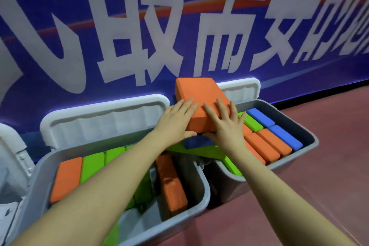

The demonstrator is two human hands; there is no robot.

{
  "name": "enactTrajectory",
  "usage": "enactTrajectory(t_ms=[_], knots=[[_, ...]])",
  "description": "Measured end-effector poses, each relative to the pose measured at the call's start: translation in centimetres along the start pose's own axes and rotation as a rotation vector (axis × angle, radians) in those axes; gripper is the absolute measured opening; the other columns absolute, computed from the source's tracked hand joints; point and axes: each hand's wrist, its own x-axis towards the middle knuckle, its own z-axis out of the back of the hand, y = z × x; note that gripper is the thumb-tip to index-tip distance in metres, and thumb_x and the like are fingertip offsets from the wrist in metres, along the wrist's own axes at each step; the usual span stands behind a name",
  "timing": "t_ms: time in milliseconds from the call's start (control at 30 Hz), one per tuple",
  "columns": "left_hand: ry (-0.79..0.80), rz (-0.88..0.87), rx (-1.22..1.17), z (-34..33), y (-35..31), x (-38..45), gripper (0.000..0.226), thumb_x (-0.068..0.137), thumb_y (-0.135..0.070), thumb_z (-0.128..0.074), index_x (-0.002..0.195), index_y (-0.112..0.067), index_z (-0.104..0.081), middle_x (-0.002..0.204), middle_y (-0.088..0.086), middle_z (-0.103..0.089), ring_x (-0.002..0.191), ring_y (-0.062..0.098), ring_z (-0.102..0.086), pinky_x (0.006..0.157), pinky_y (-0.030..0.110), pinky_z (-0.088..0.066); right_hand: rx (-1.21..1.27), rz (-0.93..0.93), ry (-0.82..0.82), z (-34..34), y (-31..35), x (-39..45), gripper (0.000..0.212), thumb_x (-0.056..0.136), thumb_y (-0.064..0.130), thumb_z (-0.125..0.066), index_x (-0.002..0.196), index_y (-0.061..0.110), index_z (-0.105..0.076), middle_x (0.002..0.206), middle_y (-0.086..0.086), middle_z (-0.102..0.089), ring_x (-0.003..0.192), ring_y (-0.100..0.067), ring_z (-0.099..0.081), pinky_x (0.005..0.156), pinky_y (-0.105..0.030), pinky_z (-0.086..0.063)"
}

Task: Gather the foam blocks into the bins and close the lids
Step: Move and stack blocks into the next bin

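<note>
Both forearms hide blocks in the left bin; a third lid is cut off at left

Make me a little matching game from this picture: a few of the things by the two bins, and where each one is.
Things:
1. large orange foam block
2. two blue foam blocks
3. white plastic lid
4. dark blue foam block

Places:
A. standing open behind the left grey bin
B. under both flat hands
C. far side of the right grey bin
D. below the orange block, between the thumbs

Pairs: 1-B, 2-C, 3-A, 4-D
</note>
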Motion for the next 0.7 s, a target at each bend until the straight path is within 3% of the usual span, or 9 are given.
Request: enactTrajectory(t_ms=[133,233,333,400,567,700], knots=[[-0.03,0.002,-0.005,-0.1,0.5,-0.6,0.093,0.087,-0.052,-0.059,0.153,-0.019,-0.003,0.161,0.002,-0.003,0.147,0.021,-0.007,0.118,0.036,-0.011,0.046,0.128,-0.146,-0.2,-0.4,0.2,0.1,0.047,0.033,-0.091,0.134,0.03,-0.042,0.127,-0.019,-0.059,0.112,-0.052,-0.053,0.081,-0.064,-0.049],[-0.113,-0.019,-0.002,0.6,1.6,-1.8,0.102,0.08,-0.053,-0.068,0.153,-0.014,-0.008,0.161,0.006,-0.007,0.146,0.025,-0.018,0.117,0.039,-0.018,0.066,0.203,-0.25,0.2,0.0,0.4,0.088,0.057,0.038,-0.085,0.135,0.029,-0.044,0.127,-0.014,-0.059,0.115,-0.046,-0.052,0.084,-0.055,-0.05],[-0.252,-0.073,0.104,1.1,3.1,-3.0,0.115,0.062,-0.053,-0.081,0.148,-0.007,-0.021,0.154,0.015,-0.028,0.136,0.033,-0.039,0.108,0.047,-0.033,0.122,0.259,-0.346,0.9,1.3,1.4,0.08,0.064,0.039,-0.08,0.135,0.029,-0.045,0.128,-0.012,-0.059,0.118,-0.041,-0.049,0.086,-0.053,-0.049],[-0.314,-0.068,0.145,1.9,3.9,-3.7,0.119,0.057,-0.054,-0.082,0.146,-0.004,-0.022,0.152,0.016,-0.032,0.134,0.033,-0.042,0.106,0.049,-0.036,0.141,0.313,-0.385,1.4,2.3,2.2,0.073,0.071,0.042,-0.075,0.136,0.027,-0.044,0.128,-0.011,-0.059,0.118,-0.039,-0.049,0.088,-0.052,-0.049],[-0.458,-0.201,0.254,3.8,6.0,-5.0,0.093,0.072,-0.051,-0.069,0.141,-0.002,-0.03,0.142,0.018,-0.047,0.122,0.036,-0.053,0.094,0.045,-0.047,0.224,0.466,-0.432,2.5,4.2,3.9,0.064,0.083,0.043,-0.064,0.138,0.019,-0.043,0.134,-0.015,-0.055,0.124,-0.04,-0.048,0.095,-0.056,-0.045],[-0.521,-0.09,0.186,3.3,7.0,-6.5,0.077,0.081,-0.055,-0.052,0.138,-0.004,-0.04,0.131,0.019,-0.055,0.107,0.035,-0.06,0.083,0.041,-0.049,0.354,0.415,-0.418,1.9,5.2,3.4,0.062,0.088,0.038,-0.061,0.142,0.018,-0.039,0.147,-0.012,-0.038,0.135,-0.042,-0.034,0.104,-0.059,-0.038]])
